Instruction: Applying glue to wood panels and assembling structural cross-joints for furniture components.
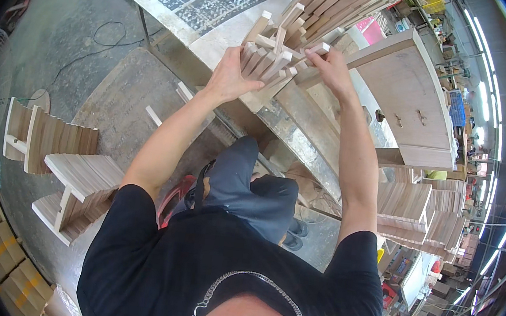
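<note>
Beside the worktable's near edge, my left hand (232,77) is wrapped round the left side of a bunch of pale wooden strips (265,64), its thumb along their near ends. The strips stand at uneven angles, and a few cross over the others. To the right, my right hand (332,71) pinches the end of a single wooden strip (319,49) between thumb and fingers. Its far part disappears among the other pieces. Fingertips of my left hand are hidden behind the bunch.
A stained worktable (186,3) bears long stacked strips (337,3) at the back. A wooden panel box (404,81) stands to the right. Stacked slatted pieces (81,180) are on the floor at left, near cardboard boxes (6,249); more stacks (405,205) stand at right.
</note>
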